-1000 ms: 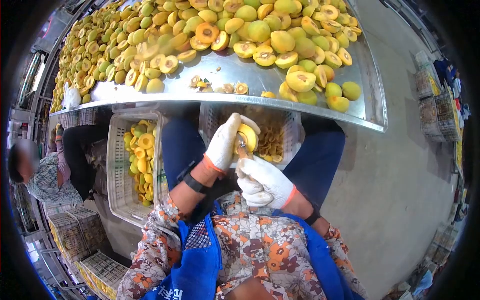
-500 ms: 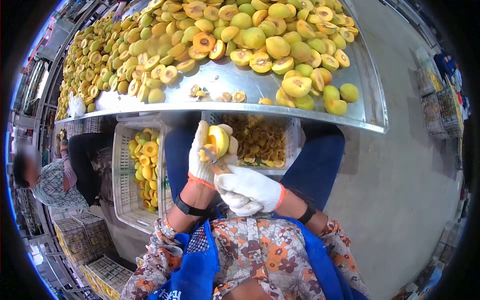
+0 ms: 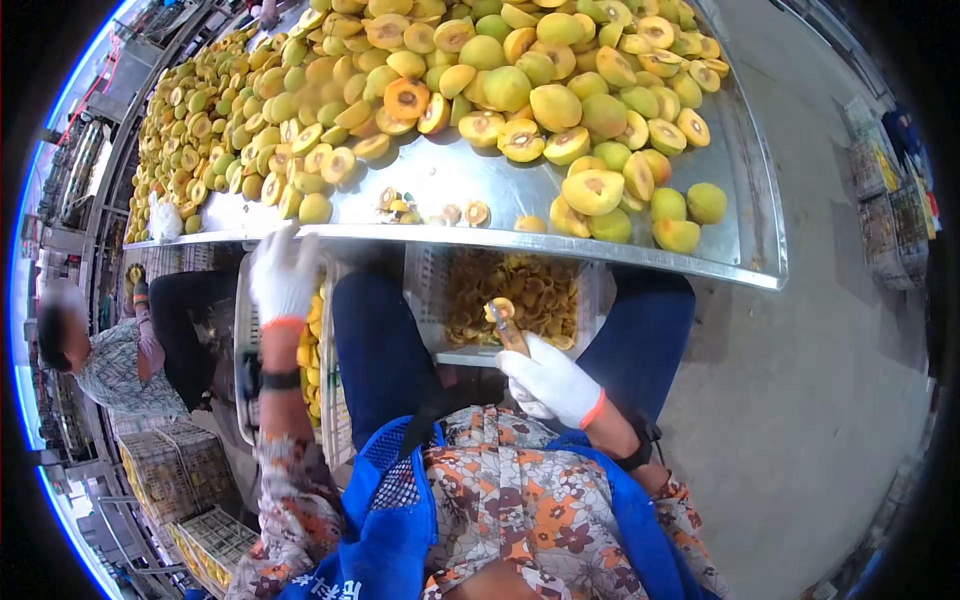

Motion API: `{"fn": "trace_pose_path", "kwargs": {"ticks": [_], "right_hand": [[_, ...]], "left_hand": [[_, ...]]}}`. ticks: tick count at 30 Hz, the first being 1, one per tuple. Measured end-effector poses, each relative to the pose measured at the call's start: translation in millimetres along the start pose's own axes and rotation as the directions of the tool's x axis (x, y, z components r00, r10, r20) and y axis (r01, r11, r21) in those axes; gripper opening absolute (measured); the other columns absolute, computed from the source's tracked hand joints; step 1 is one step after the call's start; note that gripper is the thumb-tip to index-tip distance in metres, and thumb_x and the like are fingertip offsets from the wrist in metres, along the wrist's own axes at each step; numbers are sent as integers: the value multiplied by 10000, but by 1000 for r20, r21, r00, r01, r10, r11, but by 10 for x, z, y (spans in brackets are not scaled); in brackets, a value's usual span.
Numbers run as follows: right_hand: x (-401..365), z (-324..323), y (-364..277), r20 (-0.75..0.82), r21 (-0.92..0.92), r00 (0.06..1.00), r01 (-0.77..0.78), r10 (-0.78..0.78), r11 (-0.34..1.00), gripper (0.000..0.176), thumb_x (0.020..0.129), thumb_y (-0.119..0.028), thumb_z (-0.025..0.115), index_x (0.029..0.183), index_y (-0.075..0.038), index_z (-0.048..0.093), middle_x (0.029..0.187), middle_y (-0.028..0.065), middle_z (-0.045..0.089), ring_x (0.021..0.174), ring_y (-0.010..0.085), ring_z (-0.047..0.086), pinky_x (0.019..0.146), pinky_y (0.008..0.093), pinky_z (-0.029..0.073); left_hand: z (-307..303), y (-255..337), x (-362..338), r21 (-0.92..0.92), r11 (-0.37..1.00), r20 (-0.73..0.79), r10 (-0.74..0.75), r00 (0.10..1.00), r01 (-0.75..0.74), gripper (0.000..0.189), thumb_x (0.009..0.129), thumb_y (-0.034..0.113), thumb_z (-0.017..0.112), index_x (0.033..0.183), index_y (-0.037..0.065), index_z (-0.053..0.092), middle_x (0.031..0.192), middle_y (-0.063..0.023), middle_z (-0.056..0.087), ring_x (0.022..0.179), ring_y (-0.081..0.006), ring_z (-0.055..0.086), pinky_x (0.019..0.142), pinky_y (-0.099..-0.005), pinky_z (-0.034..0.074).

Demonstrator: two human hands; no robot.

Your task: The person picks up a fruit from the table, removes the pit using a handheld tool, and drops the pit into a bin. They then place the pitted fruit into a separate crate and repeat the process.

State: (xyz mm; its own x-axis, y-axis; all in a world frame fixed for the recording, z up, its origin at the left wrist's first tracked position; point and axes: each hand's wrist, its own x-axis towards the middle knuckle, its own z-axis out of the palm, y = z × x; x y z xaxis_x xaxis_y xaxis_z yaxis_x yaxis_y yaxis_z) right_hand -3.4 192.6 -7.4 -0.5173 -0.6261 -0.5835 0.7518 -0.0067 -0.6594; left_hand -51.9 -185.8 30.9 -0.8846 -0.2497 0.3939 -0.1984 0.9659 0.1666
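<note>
My left hand (image 3: 283, 275), in a white glove with an orange cuff, is over the left crate near the table edge. Its fingers are stretched and slightly blurred, and no fruit shows in them. In my gloved right hand (image 3: 552, 378) is a pitting knife (image 3: 513, 338) with a wooden handle, gripped in closed fingers. A cut-out peach core (image 3: 500, 309) sits at the metal tip, above the crate of scraps (image 3: 470, 357) between my knees. Hollowed yellow peach halves (image 3: 314, 375) lie in the left crate (image 3: 247, 390), partly hidden by my arm.
A metal table (image 3: 430, 180) in front bears a large heap of halved peaches (image 3: 480, 90), with a few cores (image 3: 452, 214) near its edge. Another person (image 3: 125, 365) sits at the left. Stacked crates (image 3: 180, 470) stand lower left, others (image 3: 885, 205) far right.
My left hand has let go of the peach half and moved left over the crate. My right hand has moved right with the knife, a core now at its tip.
</note>
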Motion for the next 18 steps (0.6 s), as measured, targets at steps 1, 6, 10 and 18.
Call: {"fn": "trace_pose_path", "kwargs": {"ticks": [1,6,10,18], "right_hand": [[17,-20,-7,45,57,999,-6,4,998,190,1020,-212,574,1023,-96,423,659,-14,463,415,62,375,361,232,302],[23,25,-60,41,82,999,20,-23,996,202,1017,-206,586,1039,-91,422,667,-11,469,415,71,381,365,237,309],[63,30,62,-91,-24,995,27,-29,999,215,1014,-209,594,1045,-85,421,665,-8,469,414,81,387,364,249,308],[103,142,-48,-65,-42,997,33,-35,999,208,1018,-211,587,1069,-89,426,659,-3,460,425,83,404,370,253,319]], "left_hand": [[120,363,163,-328,927,144,-141,979,182,372,959,344,653,1203,66,686,1151,-180,700,1079,-312,667,958,-398,501],[959,1587,977,-413,909,338,214,917,-60,488,976,396,597,1372,114,561,1212,-197,690,1142,-336,658,981,-400,505],[1163,2027,1202,-301,952,372,64,926,55,566,907,430,662,1368,126,541,1208,-216,678,1118,-384,651,950,-436,519],[967,1729,1070,-401,915,398,216,892,-44,525,829,394,746,1249,111,608,1147,-254,682,1076,-395,661,907,-441,529]]}}
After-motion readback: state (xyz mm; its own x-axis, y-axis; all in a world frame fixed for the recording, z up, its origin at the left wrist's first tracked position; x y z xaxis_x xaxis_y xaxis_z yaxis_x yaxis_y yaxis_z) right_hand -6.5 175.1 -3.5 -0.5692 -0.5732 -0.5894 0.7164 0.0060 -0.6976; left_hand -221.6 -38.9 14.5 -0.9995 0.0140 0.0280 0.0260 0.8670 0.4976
